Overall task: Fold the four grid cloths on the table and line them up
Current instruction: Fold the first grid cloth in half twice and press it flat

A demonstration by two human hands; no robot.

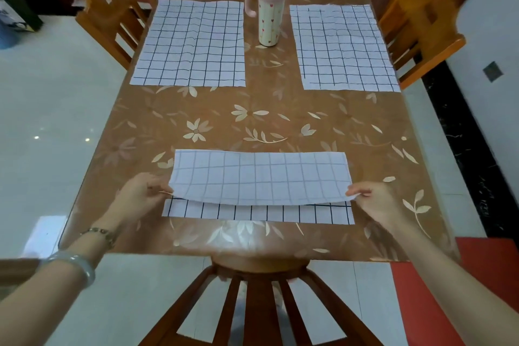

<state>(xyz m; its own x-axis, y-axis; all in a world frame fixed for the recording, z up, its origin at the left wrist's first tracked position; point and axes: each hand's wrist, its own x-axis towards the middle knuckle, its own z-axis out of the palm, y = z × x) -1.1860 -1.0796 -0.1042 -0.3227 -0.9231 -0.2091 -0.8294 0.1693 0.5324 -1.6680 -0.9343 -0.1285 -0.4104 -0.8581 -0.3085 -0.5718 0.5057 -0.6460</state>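
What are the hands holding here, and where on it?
The nearest grid cloth: the left hand pinches the left corner of its folded-over flap, the right hand the right corner.

a: what's worn on the left arm?
b: a thick, smooth bangle [73, 267], pale grey-green and glassy.
a: anything more?
b: just beyond the bangle, toward the left hand [140, 194], a thin bracelet [101, 233] of small dark and gold links. opposite the bangle, the right forearm [438, 270] is bare.
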